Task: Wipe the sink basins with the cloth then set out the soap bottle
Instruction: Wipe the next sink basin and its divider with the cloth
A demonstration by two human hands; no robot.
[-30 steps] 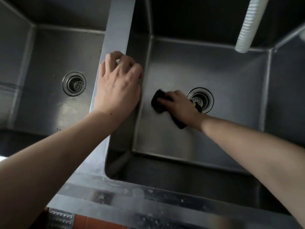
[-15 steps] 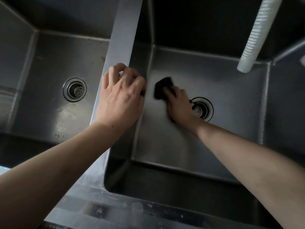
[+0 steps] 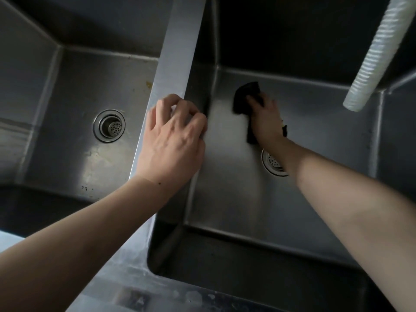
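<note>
Steel fills my view: a double sink (image 3: 177, 41), dim and dull, with its front rim running along the bottom edge. I see the left basin (image 3: 90, 91) with its drain (image 3: 109, 126), and the right basin (image 3: 315, 136), whose drain (image 3: 271, 163) is half hidden by my forearm. A ribbed white hose (image 3: 380, 50) hangs at upper right. My left hand (image 3: 171, 143) rests on the divider, fingers (image 3: 180, 109) curled over its edge. My right hand (image 3: 266, 122) presses the black cloth (image 3: 244, 96) flat on the right basin's floor, fingers bunched on it.
</note>
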